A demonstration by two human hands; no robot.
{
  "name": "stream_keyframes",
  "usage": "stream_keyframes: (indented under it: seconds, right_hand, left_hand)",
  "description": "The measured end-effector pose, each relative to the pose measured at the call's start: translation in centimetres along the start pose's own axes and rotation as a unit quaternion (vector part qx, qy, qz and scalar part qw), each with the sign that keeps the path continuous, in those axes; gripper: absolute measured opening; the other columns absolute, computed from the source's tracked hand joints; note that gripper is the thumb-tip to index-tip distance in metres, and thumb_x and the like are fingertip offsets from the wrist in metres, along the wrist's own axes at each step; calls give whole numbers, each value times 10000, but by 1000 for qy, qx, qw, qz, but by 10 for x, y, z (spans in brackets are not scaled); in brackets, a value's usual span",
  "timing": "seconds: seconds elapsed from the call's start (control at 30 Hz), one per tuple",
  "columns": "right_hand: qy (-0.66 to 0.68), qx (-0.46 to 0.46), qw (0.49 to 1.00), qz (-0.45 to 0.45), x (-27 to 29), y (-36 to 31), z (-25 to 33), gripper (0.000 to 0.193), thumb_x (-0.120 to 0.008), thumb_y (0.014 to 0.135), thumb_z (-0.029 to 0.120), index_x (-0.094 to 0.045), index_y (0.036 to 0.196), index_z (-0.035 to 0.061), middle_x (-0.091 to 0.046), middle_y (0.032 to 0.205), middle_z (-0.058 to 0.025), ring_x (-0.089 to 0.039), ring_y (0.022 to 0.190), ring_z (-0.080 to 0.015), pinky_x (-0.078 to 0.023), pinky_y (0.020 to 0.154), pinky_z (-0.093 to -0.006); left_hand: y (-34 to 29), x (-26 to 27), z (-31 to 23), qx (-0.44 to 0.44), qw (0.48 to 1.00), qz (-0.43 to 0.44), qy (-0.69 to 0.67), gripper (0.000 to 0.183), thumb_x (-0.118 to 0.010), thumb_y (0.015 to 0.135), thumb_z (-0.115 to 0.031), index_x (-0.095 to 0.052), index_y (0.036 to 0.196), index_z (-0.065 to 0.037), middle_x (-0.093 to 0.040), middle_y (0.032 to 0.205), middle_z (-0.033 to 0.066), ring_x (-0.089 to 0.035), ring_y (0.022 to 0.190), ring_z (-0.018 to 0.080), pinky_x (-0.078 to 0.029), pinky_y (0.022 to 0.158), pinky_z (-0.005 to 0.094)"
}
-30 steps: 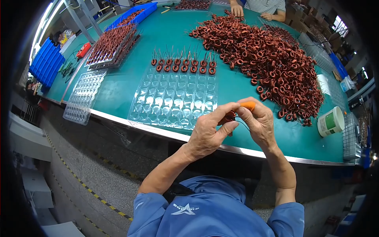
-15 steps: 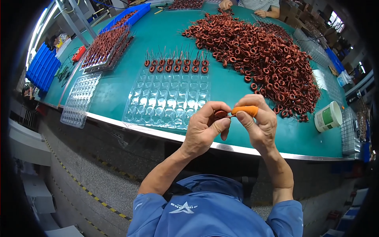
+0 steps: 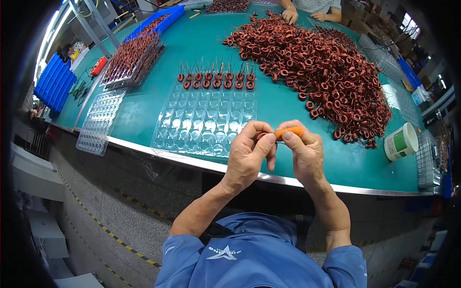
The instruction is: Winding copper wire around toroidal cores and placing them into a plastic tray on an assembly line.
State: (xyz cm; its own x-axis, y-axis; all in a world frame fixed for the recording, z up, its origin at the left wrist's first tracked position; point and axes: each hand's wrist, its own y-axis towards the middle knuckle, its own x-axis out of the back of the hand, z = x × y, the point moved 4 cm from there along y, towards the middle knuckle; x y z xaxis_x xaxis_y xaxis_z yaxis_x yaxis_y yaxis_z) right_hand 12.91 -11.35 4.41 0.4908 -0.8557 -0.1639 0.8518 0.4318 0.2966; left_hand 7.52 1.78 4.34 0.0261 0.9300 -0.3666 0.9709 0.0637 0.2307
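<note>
Between the thumb and fingers of my left hand (image 3: 244, 161) is a small copper-red toroidal coil (image 3: 260, 136), mostly covered by the fingertips. My right hand (image 3: 307, 156) meets it from the right, thumb pressed to an index finger that wears an orange finger cot (image 3: 291, 130). A wire lead of the coil appears to run into that pinch, though its end is hidden. Beyond my hands lies a clear plastic tray (image 3: 192, 126) with round pockets. Coils (image 3: 217, 84) fill its two far rows, leads pointing up.
A large heap of coils (image 3: 321, 67) covers the right of the green table (image 3: 139, 117). Left are stacked filled trays (image 3: 129, 62), another clear tray (image 3: 98, 120) overhanging the edge and a blue bin (image 3: 158, 21). A white bucket (image 3: 399, 142) stands right. A co-worker's hand (image 3: 290, 15) reaches the heap.
My right hand has moved slightly left and closer to my left hand, so less wire shows between them. The co-worker's hand has come nearer, onto the heap's far edge.
</note>
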Motion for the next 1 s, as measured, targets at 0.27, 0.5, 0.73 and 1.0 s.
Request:
stream_keyframes:
  seconds: [0.27, 0.5, 0.73, 1.0]
  right_hand:
    - [-77, 6, 997, 10, 14, -12, -4, 499, -677, 873, 386, -581, 1174, 0, -645, 1026, -97, -625, 887, -158, -496, 786, -291]
    - [-206, 18, 978, -41, 14, -14, -11, 279, -666, 894, 260, -668, 970, -8, -669, 758, -95, -647, 660, -151, -503, 603, -277]
    - [-267, 97, 956, -70, 2, -25, 10, 245, -573, 955, 206, -658, 947, -24, -658, 733, -87, -636, 622, -130, -513, 591, -274]
    - [130, -128, 982, -41, 13, -13, -11, 336, -537, 976, 288, -645, 928, -27, -599, 673, -49, -537, 519, -99, -433, 478, -207]
  left_hand:
    - [0, 9, 1, 8, 1000, 19, 21, 200, -453, 1003, -154, -473, 1148, -18, -520, 786, 57, -521, 617, 119, -455, 594, 237]
    - [-2, 7, 6, 25, 994, 81, 63, 312, -508, 966, -96, -426, 1246, 15, -533, 875, 60, -546, 703, 119, -465, 664, 237]
    - [-3, 7, -3, 42, 980, 65, 184, 292, -518, 960, -84, -446, 1219, 31, -521, 790, 29, -517, 650, 92, -439, 624, 212]
    - [-8, 8, -3, 31, 985, 84, 145, 300, -520, 965, -99, -443, 1219, 40, -539, 787, 56, -514, 633, 98, -441, 602, 222]
